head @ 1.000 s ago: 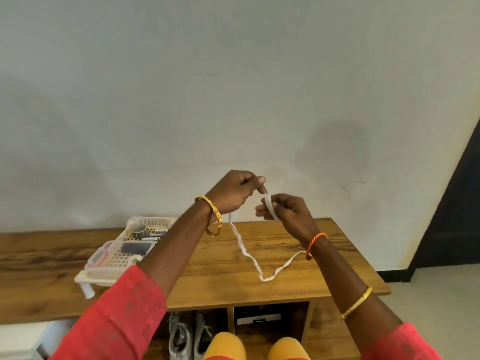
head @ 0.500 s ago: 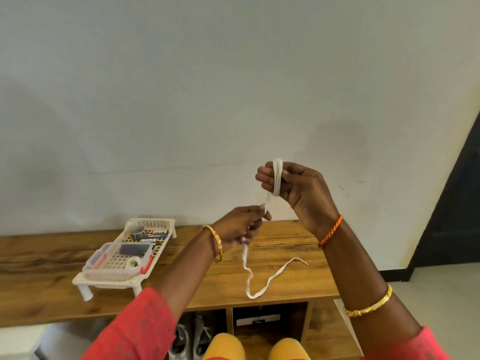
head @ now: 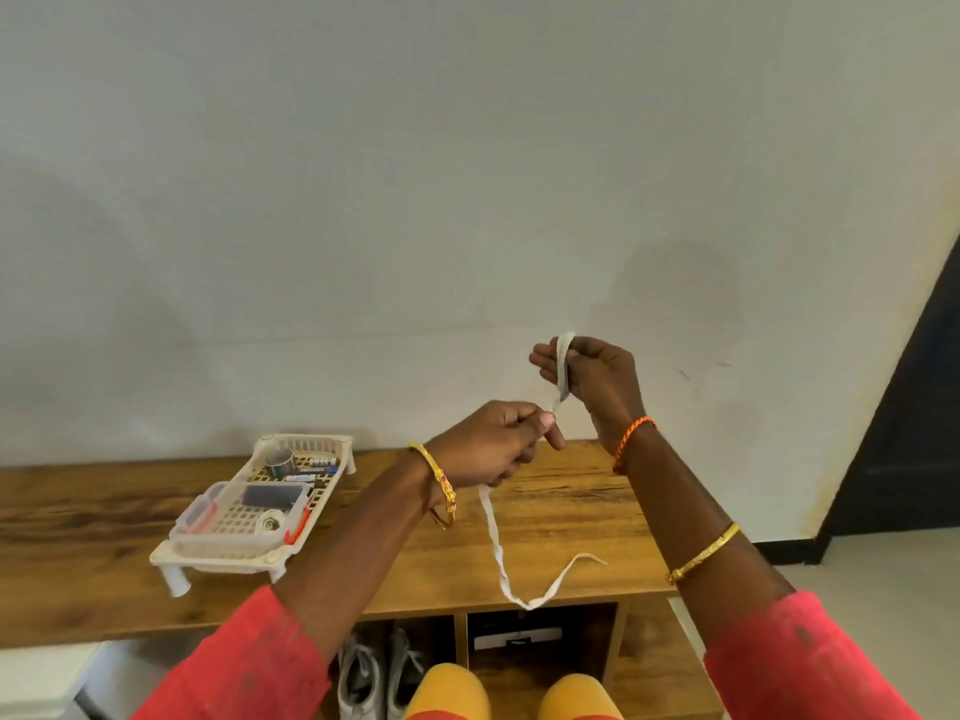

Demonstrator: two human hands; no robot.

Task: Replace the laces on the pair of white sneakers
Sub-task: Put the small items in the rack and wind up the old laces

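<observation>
Lace: a flat white lace (head: 492, 537) is held in the air above the wooden bench top (head: 561, 517); its upper part is wound round the right hand's fingers, its tail hangs in a loop with the loose end lying on the wood.
Right hand: the right hand (head: 592, 376) is raised, fingers curled, with the lace wrapped over them.
Left hand: the left hand (head: 491, 441) sits lower, thumb and fingers pinching the lace just below the winding.
Sneakers: the white sneakers (head: 379, 672) stand in the open compartment under the bench top, partly hidden by a red sleeve.
Tray: a white slotted tray (head: 332, 446) of small items stands on the bench, well left of the hands.
</observation>
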